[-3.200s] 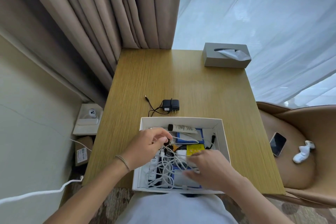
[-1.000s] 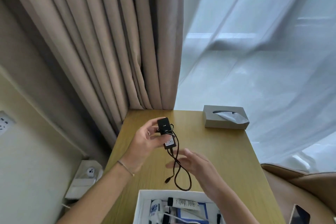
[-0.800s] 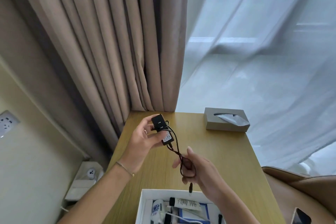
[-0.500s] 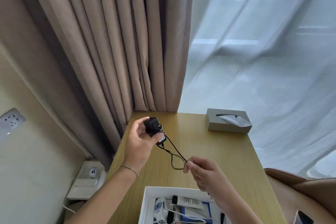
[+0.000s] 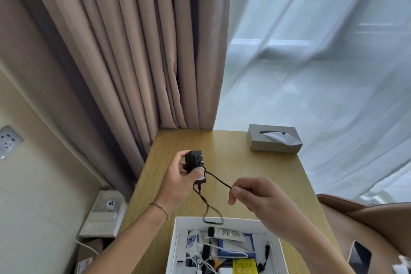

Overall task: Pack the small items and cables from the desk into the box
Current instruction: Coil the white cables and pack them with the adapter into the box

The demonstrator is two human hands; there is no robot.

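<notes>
A black power adapter [image 5: 195,163] was held above the wooden desk [image 5: 255,176] by the left hand [image 5: 178,181]. The fingers [image 5: 181,158] were curled round its far and left sides, and the thumb was pressed against its near face, so that the block sat clamped between them with its upper end standing clear above the fingertips. A white label at its lower end showed just below the thumb.

From the adapter's lower end a thin black cable [image 5: 219,181] was led out to the right, where it was pinched between the thumb and forefinger of the right hand [image 5: 264,202]. The remaining fingers of that hand were loosely bent and nothing else was held by them. Between the two hands the cable ran nearly taut. A second stretch of it dropped from below the left thumb and hung in a slack loop [image 5: 213,216], the bottom of which was seen at the far rim of the white box [image 5: 175,240]; whether the loop touched the rim could not be told.

The box lay on the desk nearer than both hands, open at the top. Inside it a white tube with a black cap [image 5: 226,232], white cables [image 5: 202,262] and a yellow packet [image 5: 244,266] were seen. A grey tissue box [image 5: 274,141] stood at the far right of the desk, well apart from the fingers.
</notes>
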